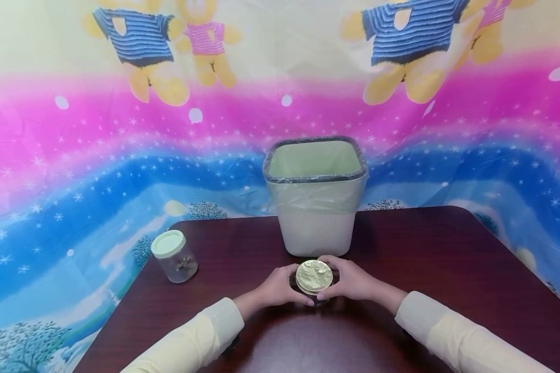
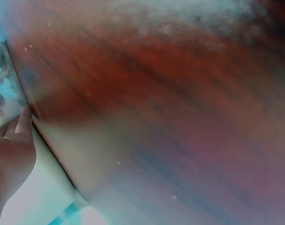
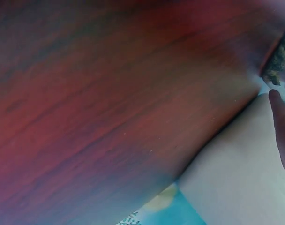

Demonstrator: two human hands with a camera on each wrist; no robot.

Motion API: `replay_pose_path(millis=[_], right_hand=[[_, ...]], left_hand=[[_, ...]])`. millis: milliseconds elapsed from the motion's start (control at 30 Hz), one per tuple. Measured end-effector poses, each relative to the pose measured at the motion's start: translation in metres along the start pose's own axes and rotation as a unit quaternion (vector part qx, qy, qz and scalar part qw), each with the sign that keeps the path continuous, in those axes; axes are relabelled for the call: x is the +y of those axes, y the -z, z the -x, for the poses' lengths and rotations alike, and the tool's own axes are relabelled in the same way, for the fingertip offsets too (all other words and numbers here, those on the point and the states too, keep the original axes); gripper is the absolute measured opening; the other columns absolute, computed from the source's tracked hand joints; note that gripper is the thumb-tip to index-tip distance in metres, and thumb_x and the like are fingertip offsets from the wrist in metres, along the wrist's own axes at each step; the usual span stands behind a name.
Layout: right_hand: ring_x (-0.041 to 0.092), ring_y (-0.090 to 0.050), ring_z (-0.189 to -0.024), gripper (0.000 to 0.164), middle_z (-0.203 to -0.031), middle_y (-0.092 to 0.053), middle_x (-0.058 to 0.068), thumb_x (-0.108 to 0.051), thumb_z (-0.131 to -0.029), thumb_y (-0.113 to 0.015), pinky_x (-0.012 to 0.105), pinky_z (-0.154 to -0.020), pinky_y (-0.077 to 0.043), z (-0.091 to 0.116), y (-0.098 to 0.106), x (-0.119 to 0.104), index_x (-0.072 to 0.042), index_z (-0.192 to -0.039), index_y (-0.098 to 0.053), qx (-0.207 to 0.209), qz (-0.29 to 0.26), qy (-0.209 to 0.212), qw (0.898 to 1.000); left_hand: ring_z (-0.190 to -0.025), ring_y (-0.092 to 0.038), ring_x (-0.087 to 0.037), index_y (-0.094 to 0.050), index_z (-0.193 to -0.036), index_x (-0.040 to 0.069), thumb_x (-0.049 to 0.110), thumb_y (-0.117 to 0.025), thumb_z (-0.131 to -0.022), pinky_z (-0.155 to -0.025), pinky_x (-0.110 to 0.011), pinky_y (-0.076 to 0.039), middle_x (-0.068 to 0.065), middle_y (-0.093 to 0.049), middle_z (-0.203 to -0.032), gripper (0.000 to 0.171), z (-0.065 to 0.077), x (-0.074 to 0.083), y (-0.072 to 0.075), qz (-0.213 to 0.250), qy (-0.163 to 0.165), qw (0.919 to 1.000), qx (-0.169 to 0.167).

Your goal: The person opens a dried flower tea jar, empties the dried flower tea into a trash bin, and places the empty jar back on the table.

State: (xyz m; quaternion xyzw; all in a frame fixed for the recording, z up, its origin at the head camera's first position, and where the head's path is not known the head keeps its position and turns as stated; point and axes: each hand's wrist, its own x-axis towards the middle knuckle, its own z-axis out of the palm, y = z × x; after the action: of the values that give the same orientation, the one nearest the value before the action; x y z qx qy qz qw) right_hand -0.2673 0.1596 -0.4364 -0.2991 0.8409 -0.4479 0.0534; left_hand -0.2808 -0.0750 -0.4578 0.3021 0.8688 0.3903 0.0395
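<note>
A small clear jar [image 3: 279, 61] with dark brownish pieces inside stands on the table, in front of the bin. Its round top [image 1: 314, 275] is covered in shiny gold foil. From the left, my left hand [image 1: 280, 286] grips the jar, thumb at the near side. My right hand [image 1: 353, 280] holds it from the other side, with fingers curled round the back and thumb in front. The two thumbs come close together below the top. Each wrist view shows only part of its hand and of the jar, at the frame's edge.
A light-coloured bin [image 1: 317, 223] with a clear plastic liner stands just behind the hands. At the table's left edge is another clear jar [image 1: 179, 268] with a cream lid and a little something inside. A printed cloth [image 1: 98, 197] hangs behind the dark red-brown table [image 1: 448, 254].
</note>
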Motion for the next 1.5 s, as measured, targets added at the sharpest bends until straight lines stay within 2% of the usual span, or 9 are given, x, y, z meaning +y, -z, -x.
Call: replay_pose_path(millis=[167,367,600,800,1033,1133,1300,1400,1500], right_hand=[[0.017,-0.06,-0.106,0.071,-0.119,-0.064,0.006,-0.021,-0.075,-0.086,0.025,-0.09,-0.047,-0.004,0.005,0.006,0.0,-0.132,-0.049,-0.041,-0.061,0.025,0.997],[0.023,-0.058,-0.111,0.072,-0.124,-0.06,0.014,-0.005,-0.076,-0.082,0.027,-0.093,-0.047,-0.009,0.012,0.01,0.004,-0.136,-0.043,-0.111,-0.154,0.031,0.981],[0.023,-0.058,-0.111,0.075,-0.127,-0.056,0.02,-0.001,-0.077,-0.08,0.027,-0.092,-0.048,-0.012,0.011,0.013,0.01,-0.137,-0.037,-0.127,-0.192,0.03,0.973],[0.029,-0.055,-0.115,0.079,-0.128,-0.054,0.025,0.0,-0.075,-0.081,0.026,-0.093,-0.047,-0.008,0.006,0.009,0.014,-0.137,-0.034,-0.091,-0.196,0.022,0.976],[0.045,-0.043,-0.126,0.088,-0.133,-0.046,0.031,-0.002,-0.071,-0.085,0.037,-0.1,-0.044,0.006,-0.005,-0.005,0.018,-0.136,-0.028,0.006,-0.167,-0.031,0.985],[0.046,-0.039,-0.129,0.085,-0.132,-0.045,0.03,-0.001,-0.069,-0.086,0.044,-0.103,-0.04,0.01,-0.013,-0.01,0.015,-0.131,-0.032,0.053,-0.167,-0.058,0.983],[0.043,-0.041,-0.129,0.081,-0.13,-0.047,0.026,-0.002,-0.066,-0.088,0.047,-0.103,-0.04,0.014,-0.027,-0.02,0.01,-0.127,-0.037,0.123,-0.14,-0.109,0.976],[0.041,-0.044,-0.128,0.081,-0.129,-0.049,0.025,-0.003,-0.064,-0.09,0.046,-0.101,-0.041,0.012,-0.032,-0.025,0.009,-0.126,-0.039,0.146,-0.123,-0.133,0.973],[0.04,-0.046,-0.127,0.08,-0.128,-0.05,0.024,-0.003,-0.063,-0.09,0.045,-0.101,-0.042,0.011,-0.033,-0.026,0.008,-0.125,-0.041,0.153,-0.12,-0.139,0.971]], left_hand=[[-0.093,-0.059,-0.002,-0.064,-0.112,0.015,0.038,-0.093,-0.06,-0.086,-0.023,-0.047,0.016,-0.065,-0.098,0.063,-0.001,0.001,0.001,-0.007,-0.001,1.0,-0.002],[-0.092,-0.059,-0.002,-0.064,-0.11,0.014,0.034,-0.093,-0.061,-0.085,-0.021,-0.047,0.015,-0.065,-0.098,0.06,-0.001,0.0,0.001,0.001,-0.003,0.9999,-0.013],[-0.094,-0.061,-0.001,-0.063,-0.111,0.012,0.029,-0.094,-0.062,-0.086,-0.02,-0.048,0.013,-0.066,-0.1,0.06,-0.001,-0.002,0.001,0.033,-0.003,0.9992,-0.021],[-0.098,-0.062,-0.001,-0.062,-0.113,0.01,0.026,-0.094,-0.062,-0.087,-0.02,-0.048,0.011,-0.067,-0.103,0.062,-0.001,-0.005,0.001,0.058,-0.002,0.998,-0.026],[-0.101,-0.061,-0.001,-0.061,-0.117,0.009,0.024,-0.093,-0.064,-0.088,-0.02,-0.048,0.01,-0.067,-0.107,0.064,-0.001,-0.005,0.0,0.056,-0.009,0.9979,-0.031],[-0.101,-0.061,-0.001,-0.061,-0.117,0.009,0.024,-0.093,-0.064,-0.088,-0.02,-0.048,0.009,-0.067,-0.106,0.063,-0.001,-0.005,0.0,0.051,-0.011,0.9982,-0.028],[-0.101,-0.061,-0.001,-0.061,-0.116,0.009,0.024,-0.093,-0.064,-0.088,-0.02,-0.048,0.009,-0.068,-0.106,0.063,-0.001,-0.004,0.0,0.05,-0.009,0.9983,-0.027],[-0.101,-0.061,-0.001,-0.061,-0.117,0.009,0.024,-0.093,-0.064,-0.088,-0.02,-0.048,0.009,-0.068,-0.106,0.063,-0.001,-0.003,0.0,0.049,-0.005,0.9984,-0.028],[-0.1,-0.061,-0.001,-0.061,-0.116,0.01,0.025,-0.093,-0.064,-0.088,-0.02,-0.048,0.009,-0.068,-0.106,0.063,-0.001,-0.003,0.001,0.044,-0.002,0.9986,-0.028]])
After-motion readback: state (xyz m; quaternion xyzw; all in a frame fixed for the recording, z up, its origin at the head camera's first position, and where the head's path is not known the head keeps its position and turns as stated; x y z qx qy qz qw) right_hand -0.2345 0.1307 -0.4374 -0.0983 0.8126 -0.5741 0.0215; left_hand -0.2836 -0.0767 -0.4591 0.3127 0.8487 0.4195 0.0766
